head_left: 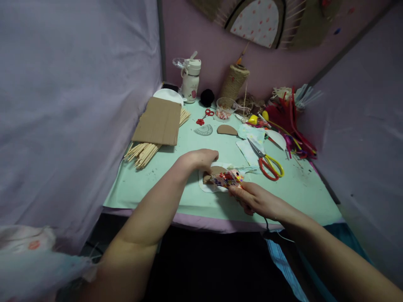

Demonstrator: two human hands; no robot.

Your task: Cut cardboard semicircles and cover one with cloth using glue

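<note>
My right hand [248, 197] is wrapped round a glue gun [228, 178] with a colorful patterned body and a dark cord hanging down. The gun's tip points left, over a brown cardboard piece [217, 170] that lies on a white cloth [209, 188] near the table's front. My left hand [206, 158] is at the upper left edge of the cardboard and cloth, fingers bent down; the fingertips are partly hidden and whether they pinch the edge is unclear. Large scissors [267, 164] with red and yellow handles lie to the right.
On the green table [160, 184], a cardboard sheet [160, 121] rests over wooden sticks [146, 154] at left. Behind are a white bottle [190, 82], small red scissors [208, 113], a protractor [204, 130], a cardboard half-disc [227, 130], twine [233, 82] and red pipe cleaners [289, 117].
</note>
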